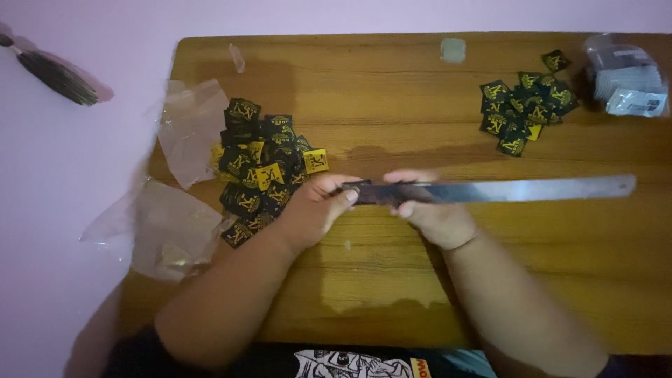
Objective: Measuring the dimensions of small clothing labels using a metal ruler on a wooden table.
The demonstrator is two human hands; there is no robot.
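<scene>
Light: dim, warm indoor cast.
Glare: bright sheen on the metal ruler (504, 190).
Focus: soft throughout; forearms perhaps motion-blurred.
Shadows: faint on the tabletop (392, 91).

- Table (392, 294): warm brown wood, darker grain streaks, one paler patch near the front edge.
- Ruler (504, 189): silver-grey metal, darker at the held end.
- Left pile of tags (262, 171): black with yellow motifs; a few yellow with black.
- Right pile of tags (521, 112): same black and yellow.
- Plastic bags (183, 133): clear, colourless.
- Floor (63, 182): pale lilac-pink.
- Brush (59, 80): dark grey-brown bristles.
</scene>
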